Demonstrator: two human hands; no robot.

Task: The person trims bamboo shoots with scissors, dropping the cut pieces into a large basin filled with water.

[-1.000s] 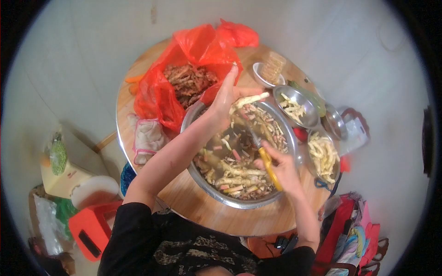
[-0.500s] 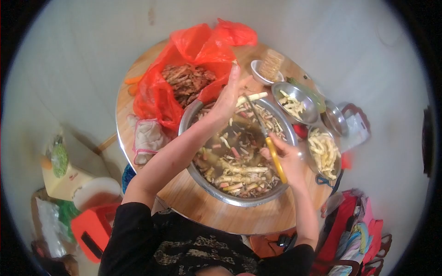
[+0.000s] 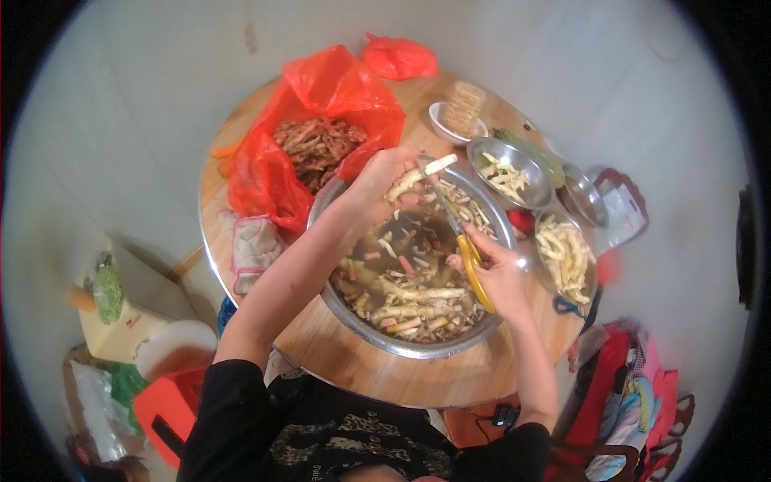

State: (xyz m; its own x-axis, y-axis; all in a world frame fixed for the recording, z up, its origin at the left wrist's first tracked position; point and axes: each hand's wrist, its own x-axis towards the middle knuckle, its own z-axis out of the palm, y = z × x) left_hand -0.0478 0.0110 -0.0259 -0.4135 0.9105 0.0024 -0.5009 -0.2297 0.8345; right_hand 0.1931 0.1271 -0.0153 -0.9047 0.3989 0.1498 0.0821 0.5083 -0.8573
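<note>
My left hand (image 3: pixel 387 181) is closed on a pale root piece (image 3: pixel 422 176) above the far rim of a large metal basin (image 3: pixel 391 346). Yellow-handled scissors (image 3: pixel 474 273) are in my right hand (image 3: pixel 496 271), over the basin's right side, with their blades pointing up toward the root piece. Murky water fills the basin, with several pale roots (image 3: pixel 418 294) and many small pink and white cut bits in it. To the right, a metal bowl (image 3: pixel 594 281) holds several pale trimmed pieces, and another metal bowl (image 3: pixel 479 146) behind it holds a few more.
A red plastic bag (image 3: pixel 265 173) of brown roots stands at the back left, beside a white glove (image 3: pixel 255 245). At the back right are a white bowl (image 3: pixel 438 120) with a packet on it and an empty metal bowl (image 3: pixel 590 205). A red stool (image 3: pixel 169 402) stands lower left.
My left hand has come down from its raised, outstretched pose and its fingers have curled round the root piece. The scissors have swung up toward that piece, and the view has shifted slightly.
</note>
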